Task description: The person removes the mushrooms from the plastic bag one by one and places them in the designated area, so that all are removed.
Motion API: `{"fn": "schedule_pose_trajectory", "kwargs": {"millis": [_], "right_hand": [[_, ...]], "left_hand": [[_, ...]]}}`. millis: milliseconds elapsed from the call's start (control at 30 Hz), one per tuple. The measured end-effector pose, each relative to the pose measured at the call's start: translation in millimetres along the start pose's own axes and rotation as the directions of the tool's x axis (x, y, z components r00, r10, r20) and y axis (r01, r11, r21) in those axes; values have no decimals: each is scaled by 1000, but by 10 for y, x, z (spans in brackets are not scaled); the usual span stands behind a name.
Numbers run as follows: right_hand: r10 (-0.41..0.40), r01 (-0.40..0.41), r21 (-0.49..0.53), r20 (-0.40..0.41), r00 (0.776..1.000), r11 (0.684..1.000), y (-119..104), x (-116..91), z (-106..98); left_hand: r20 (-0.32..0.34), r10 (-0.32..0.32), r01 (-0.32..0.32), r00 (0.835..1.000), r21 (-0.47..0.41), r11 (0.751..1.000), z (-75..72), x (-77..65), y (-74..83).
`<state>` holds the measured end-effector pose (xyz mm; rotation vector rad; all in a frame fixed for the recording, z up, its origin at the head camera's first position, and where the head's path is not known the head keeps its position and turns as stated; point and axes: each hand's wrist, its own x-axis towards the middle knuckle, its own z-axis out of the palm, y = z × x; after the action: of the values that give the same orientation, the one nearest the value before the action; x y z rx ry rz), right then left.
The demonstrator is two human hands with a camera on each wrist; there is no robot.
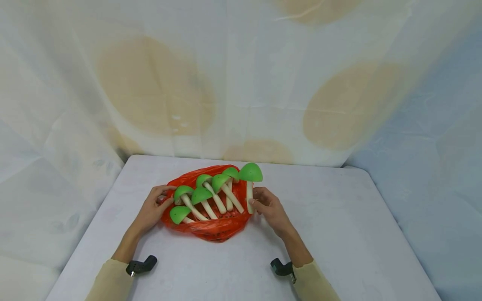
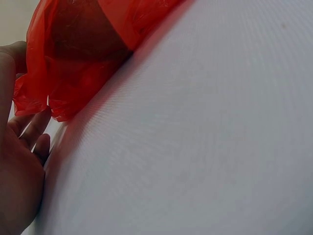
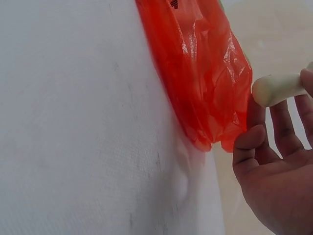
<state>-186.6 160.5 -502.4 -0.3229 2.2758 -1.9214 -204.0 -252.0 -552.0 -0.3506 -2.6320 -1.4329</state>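
Observation:
A red plastic bag [image 1: 220, 230] lies with its mouth spread wide, and several toy mushrooms with green caps and pale stems rest in it, such as one mushroom [image 1: 202, 195] near the middle. At the bag's left rim, my left hand [image 1: 150, 211] pinches the thin plastic between thumb and fingers; the left wrist view shows the bag's crumpled edge [image 2: 36, 93] there. My right hand [image 1: 274, 214] holds another green-capped mushroom [image 1: 250, 192] upright by its stem at the right rim. The stem's rounded end [image 3: 266, 92] shows above curled fingers in the right wrist view.
Under everything is a table with a white cover [image 1: 339, 234]. Behind it hangs a pale curtain [image 1: 256, 104] with tan round patches, and light cloth also hangs on both sides. A black wrist device [image 1: 142, 266] sits on each forearm.

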Motion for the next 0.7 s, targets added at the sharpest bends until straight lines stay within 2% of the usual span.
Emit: {"fn": "schedule_pose_trajectory", "kwargs": {"millis": [267,400,533,700], "right_hand": [[-26,27,7,-32,999,1000,5,-18,-49],[-30,25,-60,-73,997,998,-14,-9,-84],[-1,-18,-144,-128,992,989,-137,-29,-106],[12,-36,-161,-146,989,986,-304,-88,-141]], "left_hand": [[1,8,-8,1000,-2,1000,-2,1,-3],[2,8,-8,1000,0,1000,0,5,6],[2,9,-9,1000,4,1000,3,15,3],[1,8,-8,1000,6,1000,4,21,-2]]}}
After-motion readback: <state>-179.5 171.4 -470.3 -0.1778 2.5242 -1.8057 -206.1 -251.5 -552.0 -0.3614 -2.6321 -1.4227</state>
